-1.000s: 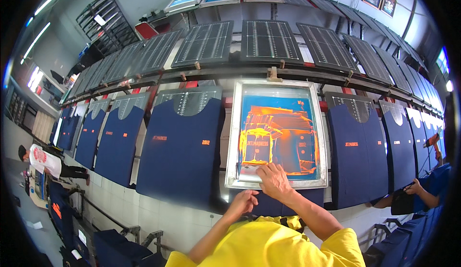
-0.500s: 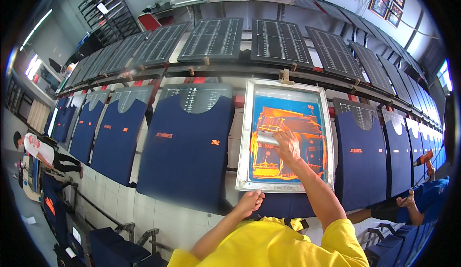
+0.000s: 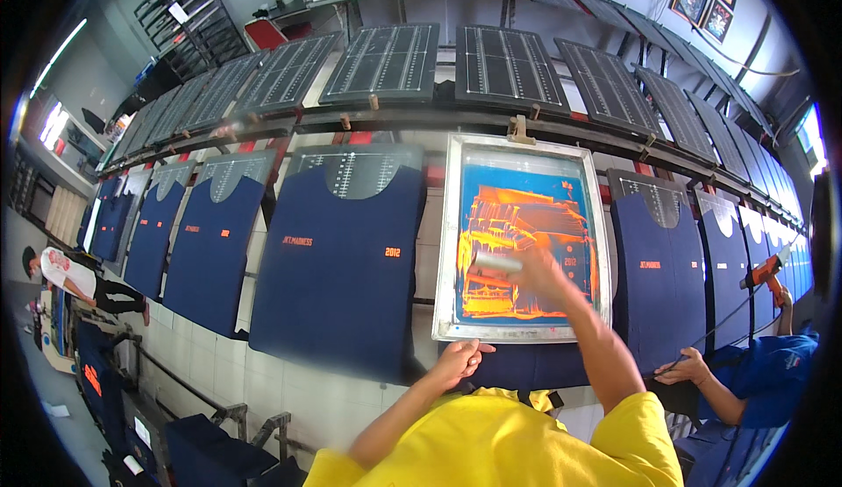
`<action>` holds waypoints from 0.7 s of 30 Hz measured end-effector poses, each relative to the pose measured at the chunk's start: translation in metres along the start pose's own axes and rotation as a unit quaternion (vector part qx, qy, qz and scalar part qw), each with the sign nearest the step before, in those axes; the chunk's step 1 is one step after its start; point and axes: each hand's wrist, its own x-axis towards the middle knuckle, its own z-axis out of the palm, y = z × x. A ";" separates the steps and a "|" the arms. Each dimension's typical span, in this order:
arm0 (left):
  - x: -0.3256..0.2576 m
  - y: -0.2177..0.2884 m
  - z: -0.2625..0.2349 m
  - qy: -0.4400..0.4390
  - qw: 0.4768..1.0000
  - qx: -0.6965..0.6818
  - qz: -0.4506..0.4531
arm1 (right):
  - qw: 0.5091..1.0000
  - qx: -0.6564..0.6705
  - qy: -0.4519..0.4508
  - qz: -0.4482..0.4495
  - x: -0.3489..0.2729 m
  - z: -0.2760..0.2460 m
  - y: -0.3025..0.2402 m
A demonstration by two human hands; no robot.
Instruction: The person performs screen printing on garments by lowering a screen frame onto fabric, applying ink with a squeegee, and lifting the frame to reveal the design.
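One squeegee (image 3: 496, 262), directly left of the right hand (image 3: 537, 270), long axis lying crosswise with a slight dip toward the grip. Placed over the blue mesh inside the screen (image 3: 448, 241), above the lower patch of orange ink (image 3: 491, 301), nearer the left wall than the right. Clasped toward the right end by right-hand fingers closed around the pale bar; single fingertips lost in blur. Right hand much nearer, left hand (image 3: 460, 360) well apart, down by the screen's lower rim. Left fingers curled, pinching nothing visible; cannot tell whether touching that rim.

By count: one screen in use, one tan clamp (image 3: 520, 129) at the top edge, one navy shirt (image 3: 526, 369) partly hidden beneath. Three distinct printed shirts (image 3: 333, 303) to the left, two more (image 3: 662, 294) to the right, farther ones too crowded to count. At least six black boards (image 3: 509, 66) beyond the rail (image 3: 395, 122). Two co-workers: one far left in a white top (image 3: 70, 268), one right in blue (image 3: 776, 373), holding one orange heat gun (image 3: 766, 273).
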 end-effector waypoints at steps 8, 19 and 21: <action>-0.047 0.039 0.016 0.165 0.846 0.391 0.322 | 0.963 -0.087 0.194 -0.163 -0.081 0.052 -0.036; -0.030 0.060 0.007 0.107 0.637 0.633 0.428 | 0.960 -0.085 0.205 -0.170 -0.109 0.068 -0.038; -0.009 0.072 -0.001 0.121 0.601 0.651 0.448 | 0.954 -0.110 0.223 -0.165 -0.083 0.069 -0.024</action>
